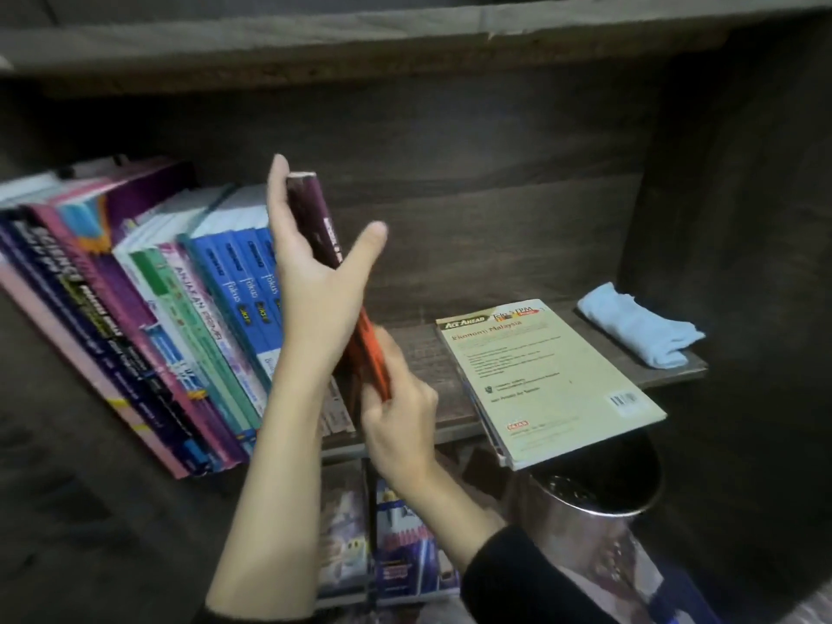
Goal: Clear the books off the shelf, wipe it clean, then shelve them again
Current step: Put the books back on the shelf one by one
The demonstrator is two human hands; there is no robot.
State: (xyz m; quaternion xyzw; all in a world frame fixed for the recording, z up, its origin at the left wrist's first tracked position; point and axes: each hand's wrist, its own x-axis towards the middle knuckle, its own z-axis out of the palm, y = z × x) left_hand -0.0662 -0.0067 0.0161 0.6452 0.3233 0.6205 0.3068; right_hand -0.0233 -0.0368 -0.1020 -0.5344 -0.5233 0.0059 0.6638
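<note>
The book (pixel 315 209), likely light and stiff, is pinched at its lower spine by the right hand (pixel 397 421), the flat left hand (pixel 310 286) steadying it.

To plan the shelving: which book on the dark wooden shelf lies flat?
The pale cream paperback titled Ekonomi Malaysia: it lies flat, overhanging the dark wooden shelf, while the other books stand leaning at the left.

Spine txt on maroon book (pixel 310 209) too blurred to read; right hand (pixel 400 421) fingers partly hidden behind it.
</note>
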